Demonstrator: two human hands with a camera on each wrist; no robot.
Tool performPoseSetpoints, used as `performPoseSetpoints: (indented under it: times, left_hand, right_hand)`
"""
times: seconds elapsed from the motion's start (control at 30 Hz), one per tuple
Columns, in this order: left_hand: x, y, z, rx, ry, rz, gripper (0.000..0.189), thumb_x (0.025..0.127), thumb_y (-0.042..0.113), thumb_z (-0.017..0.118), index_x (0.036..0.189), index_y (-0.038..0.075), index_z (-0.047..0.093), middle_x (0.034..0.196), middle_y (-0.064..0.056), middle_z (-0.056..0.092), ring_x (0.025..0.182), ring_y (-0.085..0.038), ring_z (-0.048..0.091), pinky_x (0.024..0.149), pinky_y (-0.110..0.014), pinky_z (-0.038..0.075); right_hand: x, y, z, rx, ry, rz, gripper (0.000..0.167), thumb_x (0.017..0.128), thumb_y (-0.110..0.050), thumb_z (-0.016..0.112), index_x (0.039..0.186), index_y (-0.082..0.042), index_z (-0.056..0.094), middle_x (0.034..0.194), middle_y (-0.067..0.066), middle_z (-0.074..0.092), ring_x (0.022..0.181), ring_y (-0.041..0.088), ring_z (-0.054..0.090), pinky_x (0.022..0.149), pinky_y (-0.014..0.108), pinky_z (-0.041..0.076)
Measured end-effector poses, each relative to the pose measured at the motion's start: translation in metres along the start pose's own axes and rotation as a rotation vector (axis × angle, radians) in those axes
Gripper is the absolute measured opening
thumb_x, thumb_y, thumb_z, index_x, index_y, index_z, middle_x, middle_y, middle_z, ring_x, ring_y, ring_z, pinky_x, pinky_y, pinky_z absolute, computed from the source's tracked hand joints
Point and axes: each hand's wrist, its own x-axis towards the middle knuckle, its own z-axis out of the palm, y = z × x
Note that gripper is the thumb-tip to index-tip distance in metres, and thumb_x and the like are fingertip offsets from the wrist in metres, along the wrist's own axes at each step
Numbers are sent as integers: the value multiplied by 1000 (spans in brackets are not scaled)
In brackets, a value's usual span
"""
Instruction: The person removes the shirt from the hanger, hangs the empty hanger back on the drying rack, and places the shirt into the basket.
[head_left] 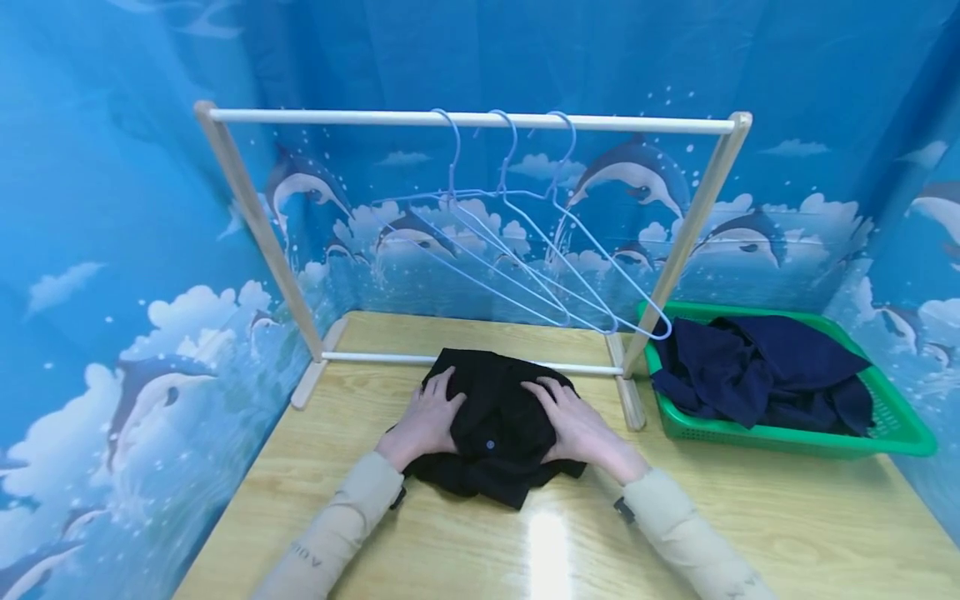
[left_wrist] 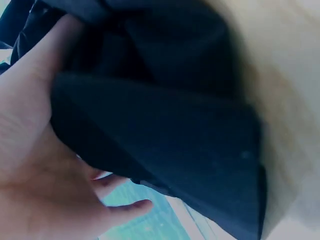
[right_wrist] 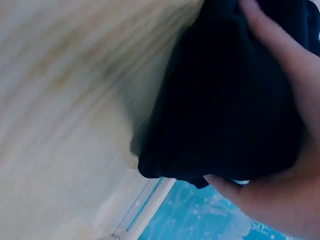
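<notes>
A bunched black shirt (head_left: 495, 408) with a small round button lies on the table, under the front of the hanging rack. My left hand (head_left: 431, 421) grips its left side, fingers curled over the top and thumb toward the front. On the opposite side my right hand (head_left: 573, 423) holds the cloth in the same way. In the left wrist view a pointed flap of the shirt (left_wrist: 165, 130) hangs beside the palm, and some fingers pass behind it. The right wrist view has the dark cloth (right_wrist: 225, 110) between thumb and fingers.
A wooden rack with a white top bar (head_left: 322, 117) stands across the table (head_left: 300, 500). Three lilac wire hangers (head_left: 457, 150) hang from it. To the right, a green basket (head_left: 750, 442) holds crumpled navy cloth (head_left: 765, 367). Blue dolphin-print curtains (head_left: 465, 50) surround the table.
</notes>
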Motion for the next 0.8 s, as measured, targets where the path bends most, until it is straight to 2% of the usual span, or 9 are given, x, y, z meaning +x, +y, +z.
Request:
performPoseSetpoints:
  times: [0.07,0.17,0.23,0.3,0.4,0.53,0.67,0.8]
  left_hand:
    - [2,-3,0,-17,-45,-4,91,70,50,89,139,2,55,157,-31,28,144,-47,31,110,-69,30]
    - [3,-5,0,-37,-84,-3,96,73,54,86,144,0,49,152,-29,40,142,-44,39,111,-69,29]
    - [4,-4,0,-47,-84,15,99,75,58,83,144,-2,47,146,-28,49,137,-41,46,110,-67,31]
    - [5,-2,1,-60,-70,53,100,75,58,82,143,-6,47,140,-27,54,132,-40,51,109,-66,34]
    - [6,4,2,-95,-23,125,92,75,49,83,138,-9,50,135,-27,59,128,-41,55,108,-66,35]
    - [7,14,2,-88,105,216,73,76,41,84,127,-4,58,119,-19,69,116,-35,64,105,-65,39]
    - [4,26,-2,31,230,265,62,77,36,84,122,0,61,107,-14,72,103,-29,70,101,-62,44]
    - [2,37,-12,116,311,266,61,78,33,83,124,1,60,102,-11,72,100,-27,70,102,-61,44]
  right_hand:
    - [-1,2,-2,-12,-12,34,125,53,-48,99,156,-15,36,159,26,25,134,50,42,99,65,44]
    - [-1,5,-1,48,-70,67,125,56,-50,97,158,-21,31,163,31,10,141,59,28,100,75,37]
    - [1,6,1,107,-105,63,124,60,-47,97,159,-21,27,161,34,11,141,61,26,100,76,36]
    - [3,8,4,146,-105,28,122,62,-44,97,158,-19,26,157,37,20,140,59,31,100,72,38]
    - [8,7,7,185,-56,-51,120,62,-35,98,157,-14,29,148,34,38,135,50,42,102,65,41]
    - [13,-1,11,225,26,-122,115,62,-22,95,156,-12,29,135,24,57,122,38,57,100,55,47]
    - [12,-9,12,229,104,-117,103,74,-20,91,157,-15,30,129,20,63,114,33,65,93,50,53]
    - [1,-16,3,142,219,-70,93,78,-14,88,154,-16,35,111,15,70,93,31,70,72,47,57]
